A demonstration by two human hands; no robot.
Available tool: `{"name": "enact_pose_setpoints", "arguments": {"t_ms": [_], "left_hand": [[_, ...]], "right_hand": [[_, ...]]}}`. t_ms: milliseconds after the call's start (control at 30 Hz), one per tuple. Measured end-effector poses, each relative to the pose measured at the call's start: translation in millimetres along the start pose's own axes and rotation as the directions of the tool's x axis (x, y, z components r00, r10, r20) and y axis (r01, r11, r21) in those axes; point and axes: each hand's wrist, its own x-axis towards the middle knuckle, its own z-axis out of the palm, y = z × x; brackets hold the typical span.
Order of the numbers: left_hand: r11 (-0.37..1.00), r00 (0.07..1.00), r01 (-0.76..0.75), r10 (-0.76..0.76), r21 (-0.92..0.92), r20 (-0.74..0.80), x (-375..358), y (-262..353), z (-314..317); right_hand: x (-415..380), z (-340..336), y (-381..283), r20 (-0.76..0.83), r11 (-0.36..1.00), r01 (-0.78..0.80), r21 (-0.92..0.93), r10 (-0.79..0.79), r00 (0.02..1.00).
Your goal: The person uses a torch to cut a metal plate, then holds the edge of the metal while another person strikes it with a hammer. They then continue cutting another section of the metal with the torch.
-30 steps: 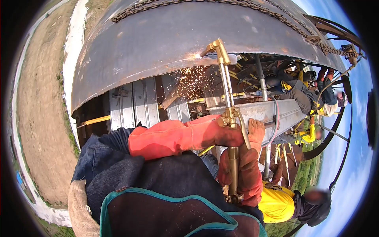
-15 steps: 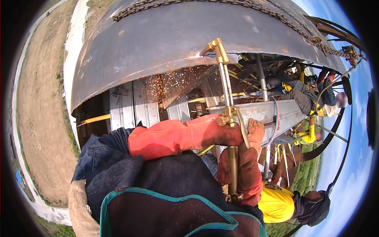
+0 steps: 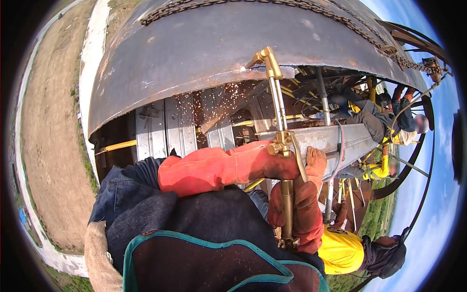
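Both my hands wear red leather gloves and hold a brass cutting torch (image 3: 278,104). My left hand (image 3: 279,166) grips it at the brass valve body. My right hand (image 3: 300,209) wraps the handle lower down. The bent torch tip (image 3: 258,57) touches the lower edge of a large curved steel plate (image 3: 209,48), where a bright cut spot glows. Orange sparks (image 3: 214,104) fall below the plate edge.
A chain (image 3: 350,27) runs over the top of the plate. A grey steel beam (image 3: 335,138) lies under the torch. A person in yellow (image 3: 348,250) stands below at right; other workers (image 3: 374,114) crouch at the far right. Bare ground lies far below at left.
The spark shower has shifted left and thinned under the plate edge. My hands and the torch stay almost where they were.
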Motion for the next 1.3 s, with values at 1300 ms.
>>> {"name": "enact_pose_setpoints", "arguments": {"t_ms": [1300], "left_hand": [[0.905,0.978,0.054,-0.133,-0.422,-0.160,-17.6,-0.9,7.3]], "right_hand": [[-6.2,-0.8,10.2,0.018,0.992,0.099,-0.073,-0.098,0.995]]}}
